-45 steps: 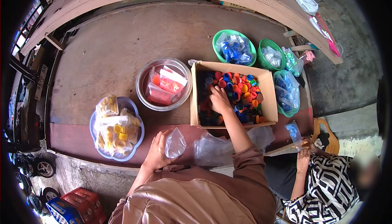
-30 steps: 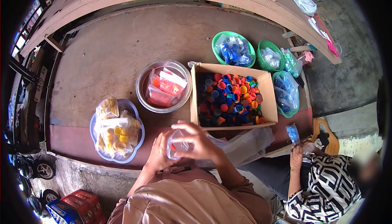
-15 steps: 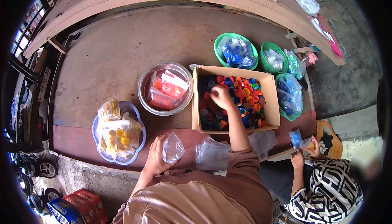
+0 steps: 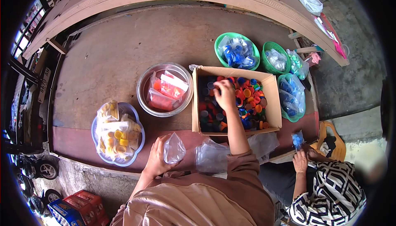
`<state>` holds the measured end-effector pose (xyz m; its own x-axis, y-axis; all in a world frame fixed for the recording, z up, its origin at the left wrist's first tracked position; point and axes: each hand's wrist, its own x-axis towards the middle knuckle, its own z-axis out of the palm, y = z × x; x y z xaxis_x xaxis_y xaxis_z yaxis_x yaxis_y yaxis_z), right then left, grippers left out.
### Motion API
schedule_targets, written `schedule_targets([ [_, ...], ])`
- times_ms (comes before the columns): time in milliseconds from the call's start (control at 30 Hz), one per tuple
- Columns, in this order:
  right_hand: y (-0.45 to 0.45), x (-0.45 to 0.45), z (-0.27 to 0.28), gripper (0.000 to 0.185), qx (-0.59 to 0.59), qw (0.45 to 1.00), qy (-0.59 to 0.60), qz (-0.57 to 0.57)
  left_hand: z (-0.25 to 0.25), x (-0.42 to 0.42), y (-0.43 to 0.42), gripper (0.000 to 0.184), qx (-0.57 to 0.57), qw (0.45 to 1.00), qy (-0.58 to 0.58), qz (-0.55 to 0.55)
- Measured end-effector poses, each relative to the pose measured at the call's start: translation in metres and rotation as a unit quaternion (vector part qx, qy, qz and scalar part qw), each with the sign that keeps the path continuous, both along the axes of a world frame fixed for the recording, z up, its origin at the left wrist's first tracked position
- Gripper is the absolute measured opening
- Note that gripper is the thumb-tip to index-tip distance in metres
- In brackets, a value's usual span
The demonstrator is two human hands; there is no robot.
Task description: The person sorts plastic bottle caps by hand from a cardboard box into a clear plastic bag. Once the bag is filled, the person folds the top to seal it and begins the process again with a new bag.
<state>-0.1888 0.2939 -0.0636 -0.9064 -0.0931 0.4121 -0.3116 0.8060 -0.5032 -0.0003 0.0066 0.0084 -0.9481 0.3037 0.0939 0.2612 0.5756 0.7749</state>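
Note:
My left hand (image 4: 156,156) is closed around a clear plastic bag (image 4: 174,148), whose mouth stands open above the table's front edge. My right hand (image 4: 224,94) is inside a cardboard box (image 4: 236,72), over loose plastic bottle caps (image 4: 247,98) in red, blue, orange, green and black. Its fingers curl down among the caps; what lies between them is hidden. Flat clear plastic bags (image 4: 211,156) lie in front of the box, partly under my right forearm.
Left of the box stand a metal bowl (image 4: 142,98) with bags of red caps and a pale blue basket (image 4: 95,137) of yellow-cap bags. Green baskets (image 4: 216,46) with bagged caps stand behind and right. A co-worker (image 4: 328,189) at right handles a bag of blue caps (image 4: 297,140).
My right hand has shifted slightly within the box, its fingers moving off the red cap area. My left hand keeps the bag in place. The co-worker's hands have moved slightly lower.

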Motion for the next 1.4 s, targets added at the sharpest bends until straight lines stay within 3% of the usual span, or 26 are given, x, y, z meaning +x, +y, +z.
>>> schedule_targets([
  [67, -0.018, 0.0, -0.002, 0.006, 0.046, 0.996, -0.02, 0.078, 0.0, -0.001, 0.001, 0.083, -0.002, 1.0, 0.006, -0.006],
  [133, -0.028, -0.002, -0.016, 0.012, 0.296, 0.946, -0.037, 0.125, 0.0, -0.001, 0.002, 0.083, -0.006, 1.0, 0.006, -0.009],
  [167, -0.034, -0.005, -0.042, 0.01, 0.308, 0.945, 0.002, 0.108, 0.0, -0.001, 0.002, 0.084, -0.01, 1.0, 0.003, -0.009],
  [267, -0.032, -0.008, -0.066, 0.01, 0.202, 0.977, -0.028, 0.062, 0.0, -0.001, 0.002, 0.084, -0.01, 1.0, 0.005, -0.009],
  [500, -0.026, -0.009, -0.05, 0.013, 0.203, 0.974, -0.036, 0.095, -0.001, 0.001, 0.002, 0.084, -0.014, 1.0, 0.008, -0.014],
  [633, -0.019, -0.001, -0.016, 0.019, 0.011, 0.994, -0.039, 0.101, 0.0, 0.003, 0.0, 0.085, -0.012, 1.0, 0.015, -0.009],
  [733, -0.012, 0.004, -0.009, 0.018, -0.024, 0.995, -0.083, 0.056, -0.001, 0.006, -0.002, 0.084, -0.007, 1.0, 0.016, -0.004],
  [900, -0.001, 0.016, 0.0, 0.018, 0.024, 0.995, -0.096, 0.011, 0.003, 0.008, -0.002, 0.084, -0.006, 1.0, 0.028, -0.006],
  [1000, -0.01, 0.04, 0.019, 0.022, -0.044, 0.999, 0.015, 0.008, 0.008, 0.01, -0.002, 0.084, -0.003, 1.0, 0.028, -0.008],
  [1067, -0.033, 0.073, 0.047, 0.022, -0.229, 0.968, -0.061, 0.083, 0.004, 0.013, -0.003, 0.084, 0.005, 0.999, 0.038, -0.001],
  [1200, -0.083, 0.147, 0.102, 0.016, -0.219, 0.924, -0.103, 0.295, 0.001, 0.016, 0.002, 0.084, 0.025, 0.999, 0.047, 0.004],
  [1300, -0.105, 0.179, 0.108, 0.028, -0.008, 0.947, -0.083, 0.31, -0.008, 0.02, 0.002, 0.084, 0.015, 0.998, 0.061, -0.013],
  [1400, -0.095, 0.172, 0.106, 0.035, -0.067, 0.952, -0.093, 0.284, -0.007, 0.026, 0.007, 0.084, 0.03, 0.999, 0.043, 0.0],
])
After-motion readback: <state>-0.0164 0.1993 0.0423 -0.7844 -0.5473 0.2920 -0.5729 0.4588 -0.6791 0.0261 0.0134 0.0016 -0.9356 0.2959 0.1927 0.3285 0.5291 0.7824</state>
